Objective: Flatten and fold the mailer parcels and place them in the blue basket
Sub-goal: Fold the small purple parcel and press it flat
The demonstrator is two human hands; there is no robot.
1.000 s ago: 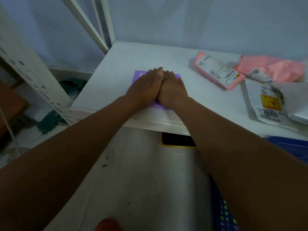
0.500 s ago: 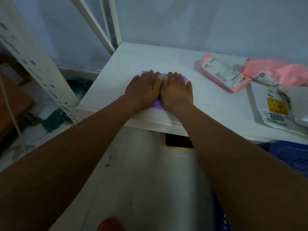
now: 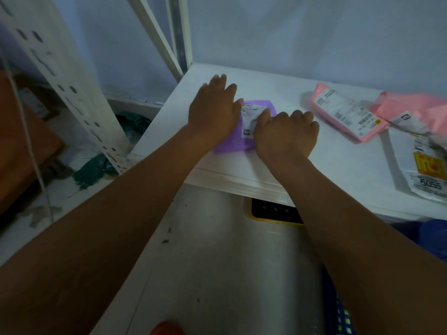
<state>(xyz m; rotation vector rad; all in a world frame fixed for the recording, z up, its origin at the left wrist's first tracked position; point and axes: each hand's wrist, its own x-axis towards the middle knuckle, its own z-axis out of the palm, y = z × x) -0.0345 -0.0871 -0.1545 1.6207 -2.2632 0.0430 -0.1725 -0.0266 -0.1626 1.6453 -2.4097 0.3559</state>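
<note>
A small purple mailer (image 3: 232, 143) with a white label (image 3: 250, 117) lies flat on the white shelf (image 3: 338, 165) near its front edge. My left hand (image 3: 212, 110) presses on its left part, fingers stretched toward the shelf's back corner. My right hand (image 3: 286, 134) presses on its right part, thumb on the label and fingers bent down past the mailer's right edge. The middle of the mailer shows between the hands. A corner of the blue basket (image 3: 341, 320) shows low on the right, below the shelf.
Other mailers lie at the right: a pink one with a label (image 3: 346, 112), a crumpled pink one (image 3: 416, 105) and a white one marked 5055 (image 3: 423, 170). A yellow-and-black object (image 3: 273, 211) sits under the shelf edge. A perforated white upright (image 3: 60, 76) stands left.
My hands, which lay side by side over the purple mailer, have slid apart, the left one to the left and back, the right one to the right. The label now shows.
</note>
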